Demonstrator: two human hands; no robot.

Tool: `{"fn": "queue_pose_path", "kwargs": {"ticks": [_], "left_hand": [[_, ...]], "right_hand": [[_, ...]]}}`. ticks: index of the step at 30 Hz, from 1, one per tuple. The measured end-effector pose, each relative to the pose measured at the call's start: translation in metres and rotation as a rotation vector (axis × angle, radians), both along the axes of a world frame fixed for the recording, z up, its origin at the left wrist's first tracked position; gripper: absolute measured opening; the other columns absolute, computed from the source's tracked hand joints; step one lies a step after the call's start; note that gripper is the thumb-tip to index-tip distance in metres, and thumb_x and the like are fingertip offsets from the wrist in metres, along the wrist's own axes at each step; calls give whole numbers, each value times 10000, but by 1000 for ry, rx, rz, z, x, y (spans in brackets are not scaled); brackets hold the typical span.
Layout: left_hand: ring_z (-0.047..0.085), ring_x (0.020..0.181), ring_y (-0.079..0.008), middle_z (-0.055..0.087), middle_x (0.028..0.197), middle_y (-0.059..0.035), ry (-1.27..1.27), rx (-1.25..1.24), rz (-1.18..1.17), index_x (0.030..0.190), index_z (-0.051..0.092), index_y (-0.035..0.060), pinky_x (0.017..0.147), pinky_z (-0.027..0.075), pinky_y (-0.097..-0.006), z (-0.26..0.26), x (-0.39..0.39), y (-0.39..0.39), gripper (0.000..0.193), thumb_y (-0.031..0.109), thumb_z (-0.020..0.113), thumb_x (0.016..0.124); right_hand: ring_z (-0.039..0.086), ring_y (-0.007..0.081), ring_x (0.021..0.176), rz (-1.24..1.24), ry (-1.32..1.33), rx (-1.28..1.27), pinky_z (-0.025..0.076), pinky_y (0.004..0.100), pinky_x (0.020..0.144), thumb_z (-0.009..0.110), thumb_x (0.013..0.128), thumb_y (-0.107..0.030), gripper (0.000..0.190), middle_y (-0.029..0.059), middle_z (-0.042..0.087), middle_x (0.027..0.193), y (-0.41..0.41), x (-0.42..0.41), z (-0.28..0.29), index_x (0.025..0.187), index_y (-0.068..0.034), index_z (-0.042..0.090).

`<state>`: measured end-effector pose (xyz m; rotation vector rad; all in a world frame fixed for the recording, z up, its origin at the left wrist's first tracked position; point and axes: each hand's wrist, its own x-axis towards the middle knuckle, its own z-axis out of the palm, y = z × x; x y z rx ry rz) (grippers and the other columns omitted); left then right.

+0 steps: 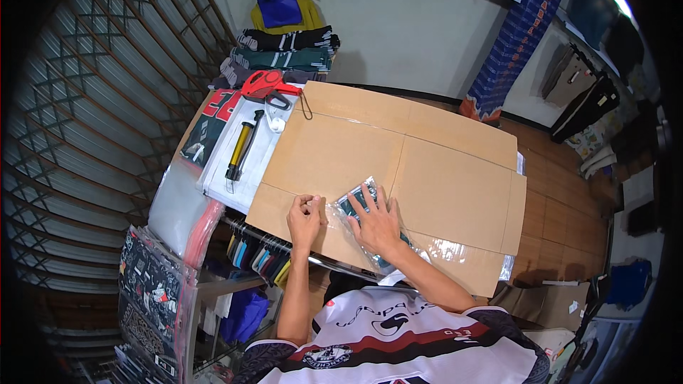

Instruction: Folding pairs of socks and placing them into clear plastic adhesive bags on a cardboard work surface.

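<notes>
A folded dark green garment in a clear plastic bag (pixel 385 262) lies at a slant on the flattened cardboard sheet (pixel 453 186), near the edge closest to my body. My right hand (pixel 376 224) rests flat on the bag's upper part with its fingers spread. To the left of the bag, my left hand (pixel 306 218) is over the cardboard with its fingers curled and thumb near the fingertips. Whether it pinches the thin plastic edge cannot be told. Part of the garment is hidden under my right hand and forearm.
Left of the cardboard lie a yellow and black hand pump (pixel 240 150) and a red tape dispenser (pixel 265 84). Clear plastic bags (pixel 176 208) are stacked at the table's left end. Folded clothes (pixel 285 57) stand at the far left corner. Small garments hang under the near edge.
</notes>
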<state>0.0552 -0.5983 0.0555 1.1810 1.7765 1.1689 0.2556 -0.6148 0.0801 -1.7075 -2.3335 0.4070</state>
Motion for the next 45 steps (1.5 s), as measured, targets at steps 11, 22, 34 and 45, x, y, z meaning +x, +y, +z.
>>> {"fn": "queue_pose_path", "kwargs": {"ticks": [11,22,34,45], "left_hand": [[659,530,-147,670,670,-106,7,3,-4,1110,617,-75,478,493,-281,1,0,-1,366,272,688,1015],[690,534,-180,672,625,-117,0,-8,3,1099,644,-62,520,496,-302,1,-1,-1,357,279,690,1003],[683,528,-175,671,626,-116,-10,-1,2,1097,647,-60,508,494,-308,-4,-1,0,363,286,691,999],[724,652,-207,701,717,-130,72,24,2,1072,661,-50,585,536,-335,-4,2,1,315,241,718,968]], "right_hand": [[226,442,1537,2,-7,5,254,724,1144,534,1017,-452,562,151,335,1660,0,-1,-1,1528,-221,506],[259,451,1526,-2,-32,-20,265,695,1152,546,1007,-442,577,154,327,1666,0,-1,6,1541,-229,491],[251,434,1527,-10,-13,7,275,712,1134,558,999,-442,573,148,343,1656,0,-2,-1,1526,-225,503],[272,432,1519,-7,-14,27,280,705,1136,581,982,-440,582,149,348,1654,0,-2,-1,1518,-223,512]]}}
